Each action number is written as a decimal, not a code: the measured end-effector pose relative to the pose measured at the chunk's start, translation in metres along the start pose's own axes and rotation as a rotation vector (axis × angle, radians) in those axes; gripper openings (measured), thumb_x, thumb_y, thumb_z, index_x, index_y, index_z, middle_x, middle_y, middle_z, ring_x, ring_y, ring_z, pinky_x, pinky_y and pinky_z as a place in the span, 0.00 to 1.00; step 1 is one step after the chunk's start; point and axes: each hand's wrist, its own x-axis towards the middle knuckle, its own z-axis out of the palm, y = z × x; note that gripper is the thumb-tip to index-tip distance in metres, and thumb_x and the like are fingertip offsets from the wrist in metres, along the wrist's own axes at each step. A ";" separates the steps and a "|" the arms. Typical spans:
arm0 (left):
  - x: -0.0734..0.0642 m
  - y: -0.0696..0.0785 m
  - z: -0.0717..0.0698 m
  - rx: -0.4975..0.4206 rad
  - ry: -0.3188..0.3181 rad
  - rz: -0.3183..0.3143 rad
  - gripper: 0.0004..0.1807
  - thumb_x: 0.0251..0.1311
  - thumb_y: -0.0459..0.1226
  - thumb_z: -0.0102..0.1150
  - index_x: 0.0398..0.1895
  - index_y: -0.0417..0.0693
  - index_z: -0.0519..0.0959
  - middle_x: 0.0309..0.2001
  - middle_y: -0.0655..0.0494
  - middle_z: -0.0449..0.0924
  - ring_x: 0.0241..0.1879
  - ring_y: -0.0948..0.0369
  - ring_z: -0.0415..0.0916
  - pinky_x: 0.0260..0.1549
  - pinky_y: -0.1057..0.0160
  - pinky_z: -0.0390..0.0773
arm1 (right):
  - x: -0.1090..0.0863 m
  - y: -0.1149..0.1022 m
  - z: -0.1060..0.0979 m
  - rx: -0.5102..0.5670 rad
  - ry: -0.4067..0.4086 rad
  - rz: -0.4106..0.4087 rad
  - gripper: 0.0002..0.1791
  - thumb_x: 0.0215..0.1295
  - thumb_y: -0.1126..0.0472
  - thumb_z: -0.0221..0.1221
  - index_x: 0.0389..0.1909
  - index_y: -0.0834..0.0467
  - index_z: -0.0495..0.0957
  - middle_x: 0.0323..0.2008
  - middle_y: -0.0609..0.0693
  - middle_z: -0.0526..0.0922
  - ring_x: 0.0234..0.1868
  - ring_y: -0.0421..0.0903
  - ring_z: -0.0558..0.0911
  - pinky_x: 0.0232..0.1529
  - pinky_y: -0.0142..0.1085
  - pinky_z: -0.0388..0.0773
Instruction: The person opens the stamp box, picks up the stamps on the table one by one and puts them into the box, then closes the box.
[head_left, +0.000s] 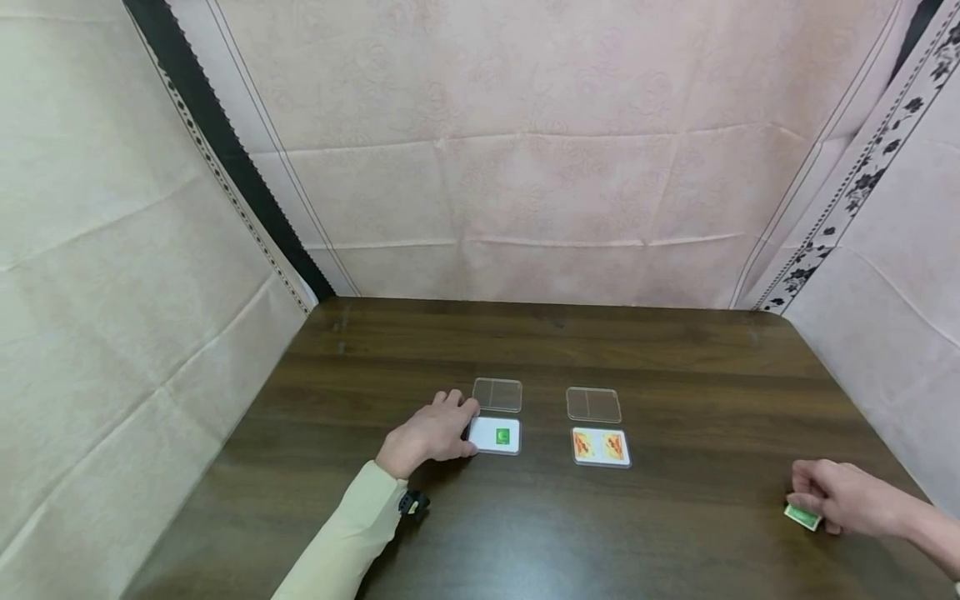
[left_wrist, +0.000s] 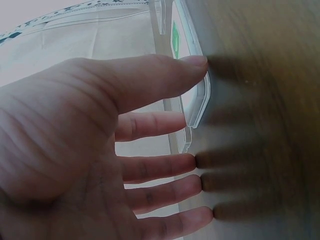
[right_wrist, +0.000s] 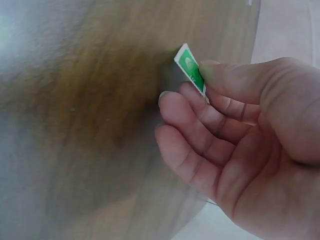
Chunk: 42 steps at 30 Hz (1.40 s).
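Note:
In the head view my left hand (head_left: 438, 429) is at the left end of a clear plastic case (head_left: 483, 452) with a white insert bearing a green stamp (head_left: 503, 436). My left thumb (left_wrist: 187, 65) touches the case's near edge, and the straight index finger reaches its end; the other fingertips rest on the table. Far to the right, my right hand (head_left: 851, 497) pinches another green stamp (right_wrist: 191, 67) with white perforated edges between thumb and finger, just above the table. That hand's remaining fingers are curled.
A second case (head_left: 598, 458) with two orange stamps lies to the right of the first. Behind them lie two clear lids (head_left: 497, 395), (head_left: 593, 404). The dark wooden table (head_left: 525, 533) is bordered by pale cloth walls (head_left: 525, 192).

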 end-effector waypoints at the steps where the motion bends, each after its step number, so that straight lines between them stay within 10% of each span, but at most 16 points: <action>1: 0.000 0.000 0.000 0.002 0.000 0.000 0.30 0.54 0.48 0.70 0.58 0.51 0.71 0.53 0.49 0.70 0.49 0.54 0.64 0.45 0.55 0.72 | 0.000 -0.001 -0.001 0.000 0.005 -0.014 0.13 0.71 0.57 0.56 0.28 0.57 0.67 0.17 0.39 0.70 0.16 0.33 0.72 0.15 0.30 0.69; 42: 0.003 -0.002 0.001 0.006 -0.011 -0.009 0.31 0.54 0.49 0.70 0.59 0.52 0.71 0.55 0.48 0.70 0.50 0.53 0.64 0.46 0.54 0.74 | 0.045 -0.065 -0.015 -0.157 0.233 -0.062 0.11 0.71 0.57 0.56 0.30 0.53 0.67 0.21 0.42 0.71 0.20 0.31 0.72 0.22 0.30 0.72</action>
